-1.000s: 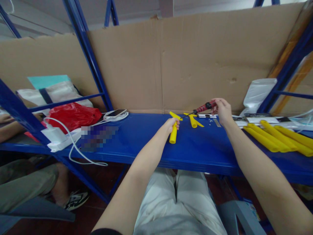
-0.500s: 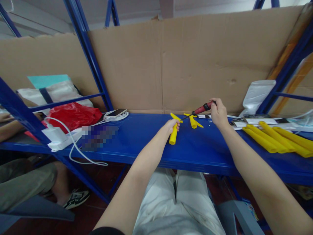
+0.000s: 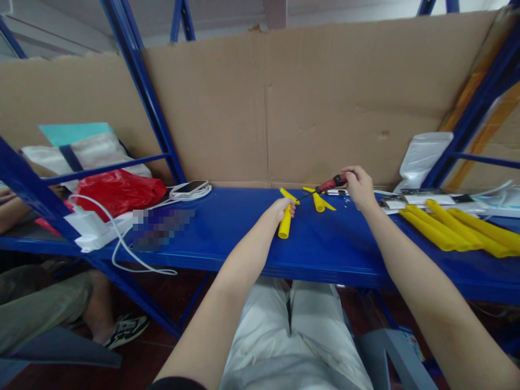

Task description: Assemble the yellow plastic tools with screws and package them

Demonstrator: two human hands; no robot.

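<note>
My left hand (image 3: pixel 286 209) is closed around a yellow tube-shaped part (image 3: pixel 285 227) with flared blades at its far end, tilted over the blue table. In my right hand (image 3: pixel 359 185) is the end of a red-and-black screwdriver (image 3: pixel 328 184). The driver's dark shaft points left and down to the yellow part beside my left fingers; whether its tip touches a screw cannot be made out. Just behind the shaft, a second yellow bladed part (image 3: pixel 319 203) lies on the table. Small white bits (image 3: pixel 346 201) are scattered near my right hand.
Several yellow tubes (image 3: pixel 467 230) lie at the right, by white boxes and a white plastic bag (image 3: pixel 422 160). Leftward are a phone (image 3: pixel 192 187) on coiled white cable, a red bag (image 3: pixel 122 187) and a power strip (image 3: pixel 103 233). Cardboard (image 3: pixel 317 103) walls the back. Another person sits left.
My right fingers have shifted slightly on the screwdriver's end. My left hand keeps its hold on the yellow part, and the whole view has moved a little.
</note>
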